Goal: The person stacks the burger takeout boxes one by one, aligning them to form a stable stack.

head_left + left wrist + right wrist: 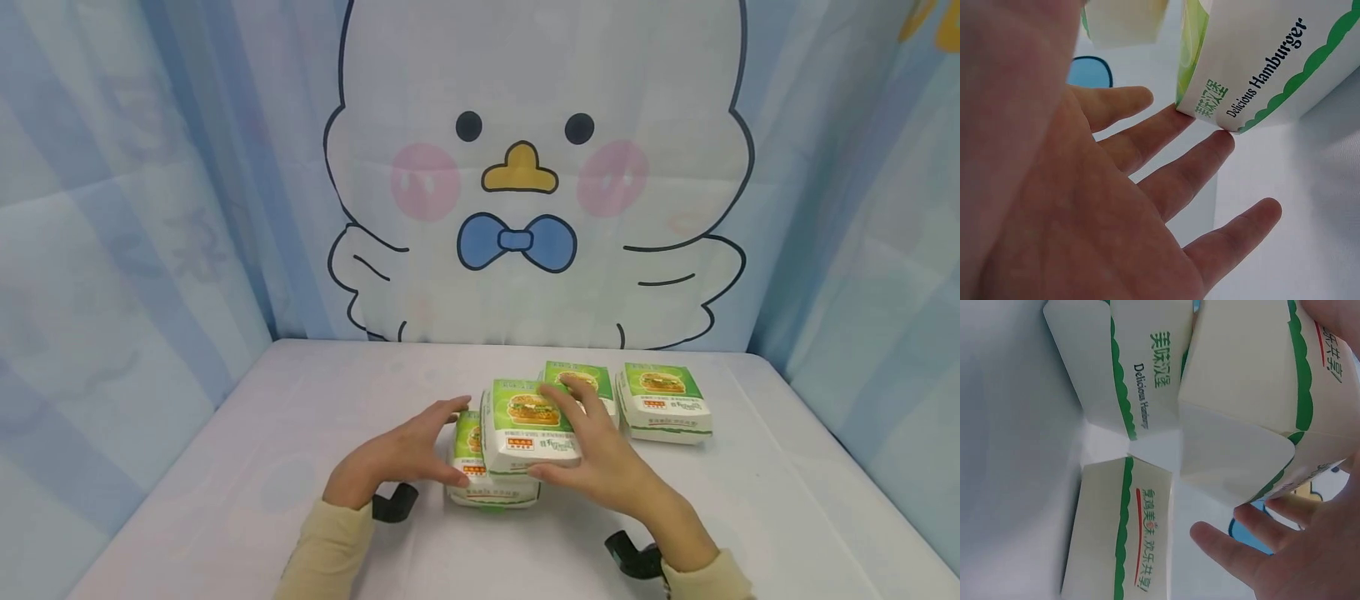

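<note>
My right hand (600, 458) grips a green-and-white hamburger box (525, 417), thumb at its front edge and fingers at the back. That box overlaps the top of a second hamburger box (495, 493), which sits lower and a little to the left. In the right wrist view the held box (1241, 369) is raised and tilted. My left hand (401, 454) is around the left side of the lower box, thumb near its front corner. The left wrist view shows fairly straight fingers, with fingertips at the edge of a box (1279, 69) printed "Delicious Hamburger".
Two more hamburger boxes stand behind to the right: one (585, 375) partly hidden by the right hand, the other (667, 404) farther right. All are on a white-covered table (300, 400). A curtain with a cartoon bird (517, 308) hangs behind it.
</note>
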### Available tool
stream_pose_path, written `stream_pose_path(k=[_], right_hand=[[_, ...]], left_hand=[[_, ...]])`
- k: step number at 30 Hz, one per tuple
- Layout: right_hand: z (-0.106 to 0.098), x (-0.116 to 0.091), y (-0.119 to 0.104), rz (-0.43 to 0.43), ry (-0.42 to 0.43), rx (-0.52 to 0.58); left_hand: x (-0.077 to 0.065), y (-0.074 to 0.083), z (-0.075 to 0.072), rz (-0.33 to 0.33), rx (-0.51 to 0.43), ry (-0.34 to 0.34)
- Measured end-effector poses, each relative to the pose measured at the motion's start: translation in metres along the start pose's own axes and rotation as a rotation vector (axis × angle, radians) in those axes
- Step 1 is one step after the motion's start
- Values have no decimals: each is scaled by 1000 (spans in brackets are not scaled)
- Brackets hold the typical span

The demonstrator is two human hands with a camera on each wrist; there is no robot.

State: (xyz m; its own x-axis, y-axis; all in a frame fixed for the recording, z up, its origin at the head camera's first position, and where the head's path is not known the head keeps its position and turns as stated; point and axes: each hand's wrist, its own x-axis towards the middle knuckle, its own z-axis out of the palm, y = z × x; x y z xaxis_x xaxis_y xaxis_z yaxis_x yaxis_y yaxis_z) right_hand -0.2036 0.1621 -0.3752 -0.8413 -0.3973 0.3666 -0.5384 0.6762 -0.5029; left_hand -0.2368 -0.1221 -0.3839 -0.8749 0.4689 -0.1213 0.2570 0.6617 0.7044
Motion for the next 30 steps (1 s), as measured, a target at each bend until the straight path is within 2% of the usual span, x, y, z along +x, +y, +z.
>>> stream_pose_path(k=[6, 14, 21, 30], right_hand=[[7, 1, -5, 39, -19, 37], [-1, -3, -7, 51, -100, 35], [5, 1, -9, 33, -65, 55], [7, 9, -11, 25, -78, 85]], left_hand=[[1, -1, 1, -7, -25, 10], [2, 0, 1, -8, -27, 15], [0, -1, 0, 5, -40, 16], [2, -3, 1, 6, -67, 12]])
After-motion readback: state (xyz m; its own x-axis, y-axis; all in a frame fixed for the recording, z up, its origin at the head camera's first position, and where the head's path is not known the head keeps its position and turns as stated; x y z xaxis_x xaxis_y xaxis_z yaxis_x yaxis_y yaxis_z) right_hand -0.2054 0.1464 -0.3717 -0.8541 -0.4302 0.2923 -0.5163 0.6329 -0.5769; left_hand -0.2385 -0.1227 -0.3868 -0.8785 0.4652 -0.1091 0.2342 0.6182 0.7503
